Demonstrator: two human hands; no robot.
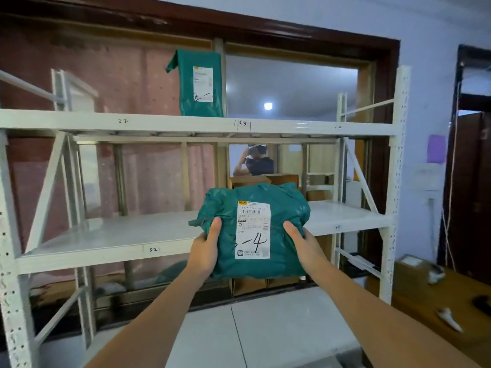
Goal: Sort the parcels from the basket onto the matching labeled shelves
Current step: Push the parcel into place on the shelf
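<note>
White steel shelving (pixel 170 123) against curtained window (pixel 119 83), blue-walled room.

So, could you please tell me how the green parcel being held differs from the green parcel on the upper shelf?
The held parcel is gripped at its sides by the left hand and right hand, in front of the middle shelf; the shelf parcel stands upright on the upper shelf, untouched. The held one looks bulky and crumpled; the shelf one looks flatter. The held label clearly ends in 4; the other's marking is unclear. Both are green bags with white labels.
</note>
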